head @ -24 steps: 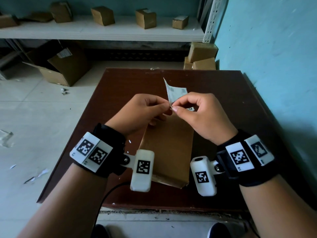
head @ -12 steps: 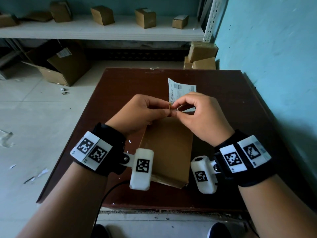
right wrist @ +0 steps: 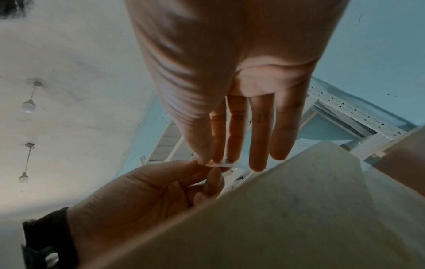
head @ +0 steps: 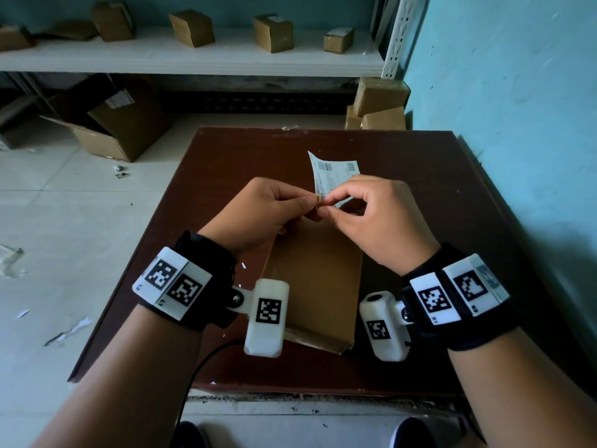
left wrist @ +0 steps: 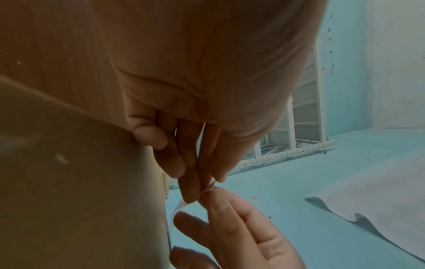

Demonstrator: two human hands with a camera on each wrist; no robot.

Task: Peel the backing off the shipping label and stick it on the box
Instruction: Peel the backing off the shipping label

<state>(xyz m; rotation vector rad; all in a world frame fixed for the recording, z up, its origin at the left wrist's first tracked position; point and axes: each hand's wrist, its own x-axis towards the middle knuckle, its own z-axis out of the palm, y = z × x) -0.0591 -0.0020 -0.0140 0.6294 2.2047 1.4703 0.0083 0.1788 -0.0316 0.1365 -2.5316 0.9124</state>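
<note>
A white shipping label (head: 332, 174) with printed barcodes stands up between my two hands, above the far end of a flat brown cardboard box (head: 315, 282) on the dark table (head: 420, 195). My left hand (head: 258, 211) pinches the label's near corner between thumb and fingers, where a small yellowish backing edge (head: 318, 202) shows. My right hand (head: 371, 218) pinches the same corner from the other side. In the left wrist view the thin label (left wrist: 210, 187) runs between both sets of fingertips. The right wrist view has the label corner (right wrist: 222, 164) at the thumb tips.
A teal wall (head: 517, 124) runs close along the table's right side. A white shelf (head: 193, 56) with several small boxes stands beyond the table. An open carton (head: 119, 124) and paper scraps lie on the tiled floor at left. Two boxes (head: 378, 105) sit past the table's far edge.
The label has turned to face me, its printed side showing more fully. Both hands have stayed pinched at its corner, shifting only slightly.
</note>
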